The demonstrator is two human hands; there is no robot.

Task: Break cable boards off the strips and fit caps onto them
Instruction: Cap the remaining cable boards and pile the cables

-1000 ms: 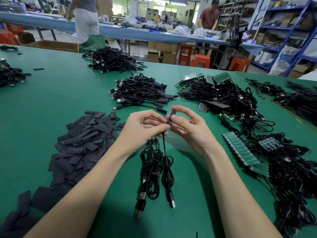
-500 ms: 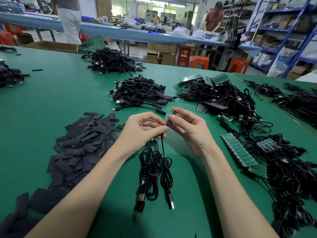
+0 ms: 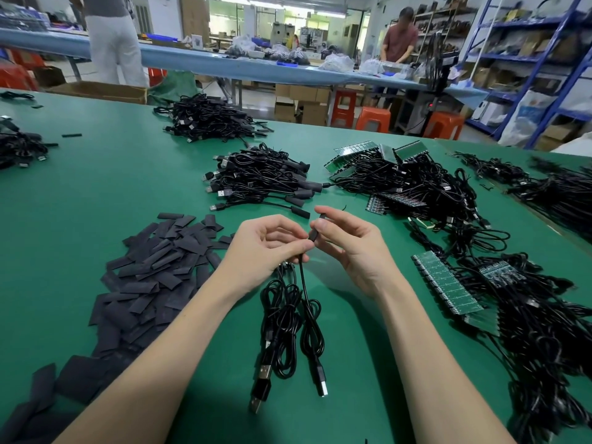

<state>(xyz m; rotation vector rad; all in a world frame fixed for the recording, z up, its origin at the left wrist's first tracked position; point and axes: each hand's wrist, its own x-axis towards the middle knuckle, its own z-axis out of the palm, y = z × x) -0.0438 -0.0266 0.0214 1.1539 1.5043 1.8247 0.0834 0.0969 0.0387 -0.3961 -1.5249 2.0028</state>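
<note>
Cap (image 3: 317, 227), a slim black sleeve, was held above the near middle of the green table (image 3: 96, 187), pinched by the right hand (image 3: 349, 248) with its long axis running near to far. The cable (image 3: 302, 277) entering its near end was pinched by the left hand (image 3: 269, 245) and hung down. Both hands were touching it, so the cap would probably be slid along that axis. Loose caps (image 3: 153, 267) lay left, board strips (image 3: 448, 286) right.

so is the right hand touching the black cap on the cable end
Touching. The head view shows the right hand pinching the black cap between thumb and fingertips, no gap.
</note>
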